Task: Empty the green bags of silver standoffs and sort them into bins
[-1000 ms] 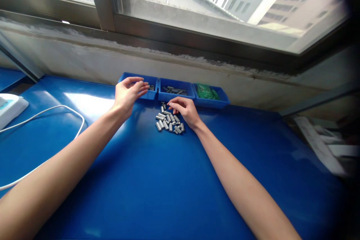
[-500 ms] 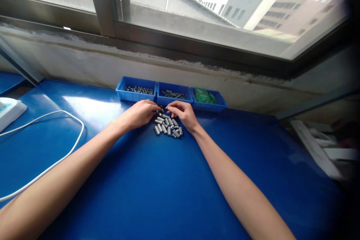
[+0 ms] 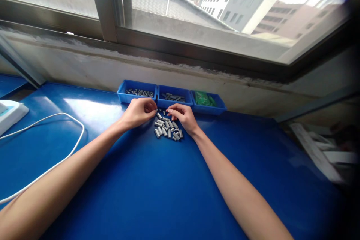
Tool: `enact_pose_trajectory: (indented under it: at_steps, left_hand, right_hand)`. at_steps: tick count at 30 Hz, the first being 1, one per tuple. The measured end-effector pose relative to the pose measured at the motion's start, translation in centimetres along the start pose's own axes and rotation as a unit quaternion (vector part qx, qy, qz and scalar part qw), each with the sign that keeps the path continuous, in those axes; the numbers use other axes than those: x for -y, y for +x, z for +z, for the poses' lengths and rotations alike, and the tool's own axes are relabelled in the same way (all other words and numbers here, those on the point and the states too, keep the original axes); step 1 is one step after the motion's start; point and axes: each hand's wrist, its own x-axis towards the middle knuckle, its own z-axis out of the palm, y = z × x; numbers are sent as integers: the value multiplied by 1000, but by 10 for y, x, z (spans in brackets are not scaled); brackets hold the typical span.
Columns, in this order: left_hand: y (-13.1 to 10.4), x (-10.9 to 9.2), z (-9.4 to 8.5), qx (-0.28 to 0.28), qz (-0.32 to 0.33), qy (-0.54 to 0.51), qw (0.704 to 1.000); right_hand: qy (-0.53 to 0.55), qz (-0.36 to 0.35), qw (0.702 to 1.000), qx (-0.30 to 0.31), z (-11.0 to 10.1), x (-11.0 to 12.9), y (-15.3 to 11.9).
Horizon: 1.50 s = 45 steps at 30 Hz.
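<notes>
Left hand (image 3: 139, 112) and right hand (image 3: 185, 117) flank the far end of a metal pile (image 3: 169, 134)

Read the clock from the pile, twelve being toward the window (image 3: 180, 46). Nearest is the blue surface (image 3: 157, 191), with the person's bare forearms (image 3: 233, 174) coming in from seven and five. At eight to nine o'clock a white cable (image 3: 83, 129) loops, and further out at nine a white device (image 3: 15, 118) is cut off by the view's edge.

The pile is short grey pieces lying loosely together on the surface, between the forearms. The left hand is at ten, fingers curled, thumb and fingertips nearly together; the right is at two, thumb and forefinger narrowed. I cannot tell whether either pinches anything. Between their fingertips, at eleven, lie a few tiny parts (image 3: 164, 113).

Beyond stand three blue bins in a row: the left bin (image 3: 123, 98) at eleven, with small metal bits (image 3: 140, 93); the middle bin (image 3: 168, 104) at twelve, with grey pieces (image 3: 174, 98); the right bin (image 3: 210, 110) at two, with green packets (image 3: 203, 98). Behind are the wall (image 3: 92, 68), the window, then buildings (image 3: 242, 0) outside.
</notes>
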Motion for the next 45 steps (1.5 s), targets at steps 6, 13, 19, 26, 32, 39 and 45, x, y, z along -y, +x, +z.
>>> enact_pose_trajectory:
  at_steps: [6,13,19,26,32,39,45]
  left_hand:
    - [3,-9,-2,6,-151,-414,898]
    - [3,-17,-5,20,-173,-477,861]
    - [6,-18,-7,-63,-174,-462,867]
    - [9,-19,-8,-277,-128,-427,851]
    - [7,-19,-4,-280,-76,-364,885]
    - [-2,-15,5,-30,56,26,998]
    - [-2,3,6,118,158,183,963]
  right_hand:
    - [5,5,1000,-4,1,3,0]
    - [1,5,1000,-5,1,3,0]
    - [3,1,1000,-2,1,1,0]
    - [-2,-2,1000,1,0,-2,1]
    - [0,-3,1000,-1,1,1,1]
    - [-4,-1,1000,-1,1,-1,1]
    - [5,-6,1000,3,0,-3,1]
